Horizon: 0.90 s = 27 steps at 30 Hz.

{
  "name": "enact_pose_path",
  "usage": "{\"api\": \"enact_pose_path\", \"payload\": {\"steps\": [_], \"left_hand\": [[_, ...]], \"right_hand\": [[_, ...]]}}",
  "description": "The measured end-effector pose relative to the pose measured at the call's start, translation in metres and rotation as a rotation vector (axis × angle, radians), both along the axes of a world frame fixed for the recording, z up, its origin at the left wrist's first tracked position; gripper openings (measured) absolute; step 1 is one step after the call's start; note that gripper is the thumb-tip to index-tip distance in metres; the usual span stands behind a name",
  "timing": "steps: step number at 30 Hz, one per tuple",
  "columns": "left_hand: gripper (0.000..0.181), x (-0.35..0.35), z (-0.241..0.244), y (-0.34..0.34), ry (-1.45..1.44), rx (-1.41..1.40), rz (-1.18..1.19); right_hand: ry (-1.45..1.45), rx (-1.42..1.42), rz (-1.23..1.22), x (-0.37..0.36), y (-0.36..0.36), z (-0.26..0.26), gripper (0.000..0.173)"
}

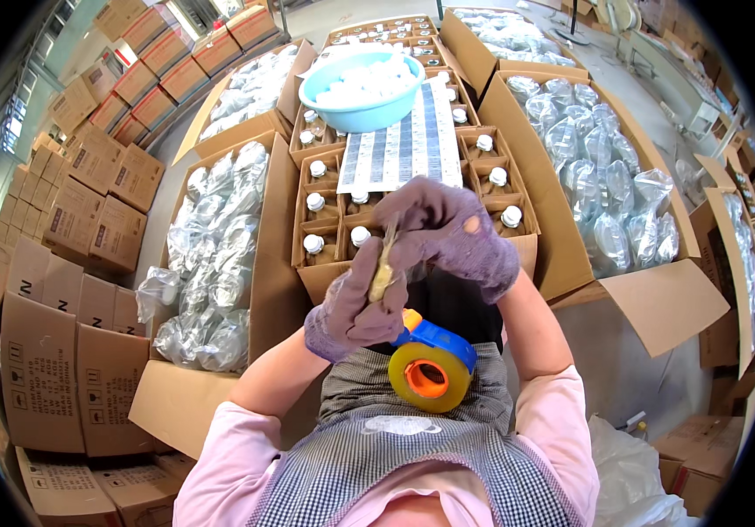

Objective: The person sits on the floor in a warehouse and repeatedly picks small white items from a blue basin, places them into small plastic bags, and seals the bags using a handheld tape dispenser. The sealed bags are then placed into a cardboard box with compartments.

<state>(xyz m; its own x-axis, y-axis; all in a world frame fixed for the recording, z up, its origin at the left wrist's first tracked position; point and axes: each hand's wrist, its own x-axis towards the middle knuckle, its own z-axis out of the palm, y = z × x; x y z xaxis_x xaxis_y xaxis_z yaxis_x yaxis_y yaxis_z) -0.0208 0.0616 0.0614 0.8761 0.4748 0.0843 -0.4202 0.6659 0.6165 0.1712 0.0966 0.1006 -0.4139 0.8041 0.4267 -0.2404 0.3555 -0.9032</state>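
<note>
Both my hands wear purple-grey knit gloves and meet above my lap. My left hand (365, 304) grips a crumpled strip of yellowish, translucent material (382, 275), perhaps packing tape. My right hand (453, 227) pinches the upper end of that strip; a hole shows in the back of its glove. Below the hands, a blue and orange tape dispenser (443, 342) with a large yellowish roll rests on my lap. Just beyond my hands is a divided carton (324, 271) of white-capped bottles (359, 236). A printed sheet (397, 161) with grey stripes lies over part of it.
A light blue basin (367, 113) of small white items stands on the cartons ahead. Open cartons of plastic-wrapped items flank me at left (278, 217) and right (535, 217). A flap (664, 306) juts out at right. Stacked boxes (41, 375) stand at far left.
</note>
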Motion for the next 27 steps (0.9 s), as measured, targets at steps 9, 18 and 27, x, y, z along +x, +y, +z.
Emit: {"api": "enact_pose_path", "payload": {"steps": [9, 18, 27], "left_hand": [[0.044, -0.001, 0.001, 0.001, 0.561, 0.469, 0.59], [0.043, 0.018, 0.04, -0.012, 0.746, 0.406, 0.865], [0.018, 0.009, 0.014, -0.001, 0.73, 0.908, 1.065]], "right_hand": [[-0.137, -0.003, -0.107, 0.002, 0.005, -0.019, 0.021], [-0.312, -0.011, -0.271, -0.006, -0.01, 0.006, 0.021], [-0.109, -0.195, -0.269, -0.003, -0.013, 0.016, 0.054]]}}
